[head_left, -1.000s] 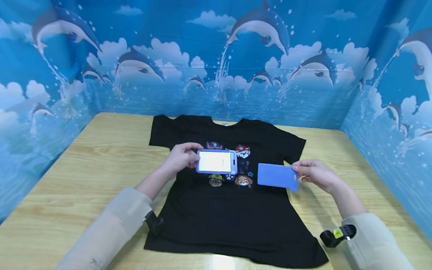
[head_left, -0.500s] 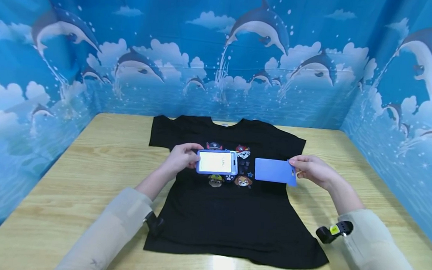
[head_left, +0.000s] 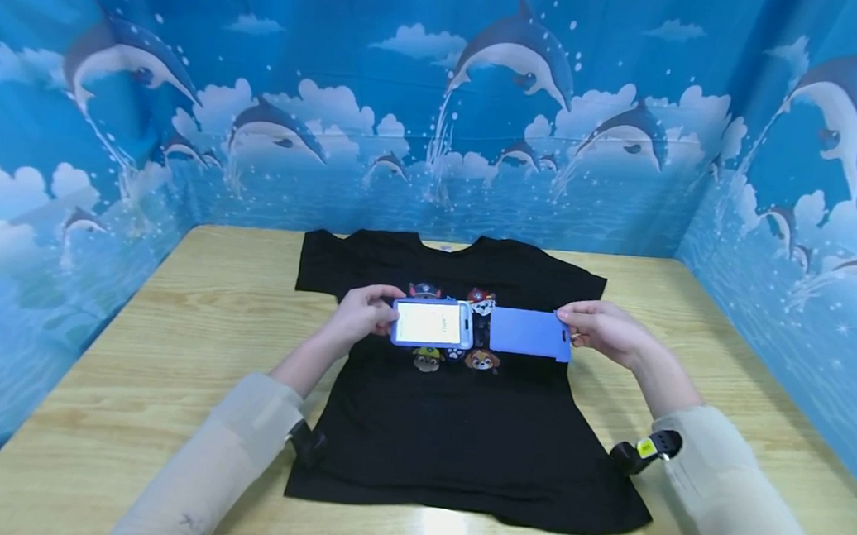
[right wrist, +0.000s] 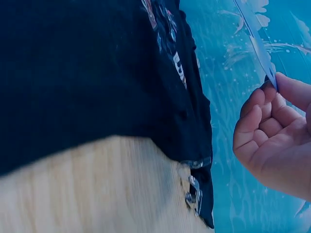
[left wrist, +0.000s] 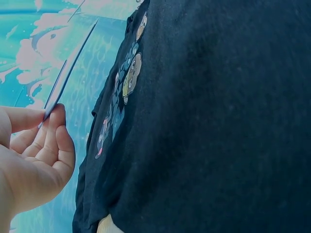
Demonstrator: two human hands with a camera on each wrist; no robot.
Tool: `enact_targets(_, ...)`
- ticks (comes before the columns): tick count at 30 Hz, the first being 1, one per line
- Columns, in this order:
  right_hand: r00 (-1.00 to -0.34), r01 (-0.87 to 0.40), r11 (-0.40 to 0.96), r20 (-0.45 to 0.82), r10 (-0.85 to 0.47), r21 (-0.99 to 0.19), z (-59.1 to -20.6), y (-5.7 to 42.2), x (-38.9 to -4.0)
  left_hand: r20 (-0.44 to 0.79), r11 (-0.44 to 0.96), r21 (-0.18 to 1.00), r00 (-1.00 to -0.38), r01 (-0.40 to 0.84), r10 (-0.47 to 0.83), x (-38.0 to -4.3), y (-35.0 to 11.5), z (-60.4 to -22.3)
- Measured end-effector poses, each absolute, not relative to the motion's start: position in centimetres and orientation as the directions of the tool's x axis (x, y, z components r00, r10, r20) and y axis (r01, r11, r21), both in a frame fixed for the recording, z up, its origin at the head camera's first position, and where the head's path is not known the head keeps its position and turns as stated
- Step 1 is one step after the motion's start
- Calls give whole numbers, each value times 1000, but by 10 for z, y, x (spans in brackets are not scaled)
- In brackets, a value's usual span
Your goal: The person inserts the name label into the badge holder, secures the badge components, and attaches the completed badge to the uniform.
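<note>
My left hand (head_left: 363, 311) pinches the left end of a blue-rimmed card holder (head_left: 430, 323), held above the shirt. A white card with small print shows in its window, and a slot marks its right end. Between thumb and fingers my right hand (head_left: 603, 328) pinches a flat blue cover (head_left: 528, 332) by its slotted right end. A narrow gap separates cover and holder, which are roughly level. Both wrist views show the pieces nearly edge-on: the holder (left wrist: 68, 73) in the left, the cover (right wrist: 260, 46) in the right. Beneath lies a black T-shirt (head_left: 461, 436) with cartoon dog faces.
The T-shirt is spread flat on a wooden table (head_left: 193, 326), neck toward the back. A blue dolphin-print curtain (head_left: 383, 65) surrounds the back and sides. Beside the shirt's edge in the right wrist view is a small clear shiny thing (right wrist: 193, 191), its kind unclear.
My right hand has moved left and slightly up with the blue cover, narrowing its gap to the card holder. The left hand and holder have hardly moved.
</note>
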State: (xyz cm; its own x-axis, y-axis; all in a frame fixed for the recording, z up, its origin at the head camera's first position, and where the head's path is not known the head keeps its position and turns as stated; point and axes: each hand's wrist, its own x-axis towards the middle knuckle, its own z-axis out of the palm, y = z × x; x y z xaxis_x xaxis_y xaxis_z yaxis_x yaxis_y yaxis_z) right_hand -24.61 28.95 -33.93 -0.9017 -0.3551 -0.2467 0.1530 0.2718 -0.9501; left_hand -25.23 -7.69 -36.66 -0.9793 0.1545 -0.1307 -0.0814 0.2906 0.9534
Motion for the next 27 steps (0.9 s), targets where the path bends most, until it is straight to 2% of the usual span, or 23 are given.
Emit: enact_targets(27,-910,146,293,-245,-335,-945,-343,253,-257,-115,277,959,-980,-66,165,-250,-74,-365)
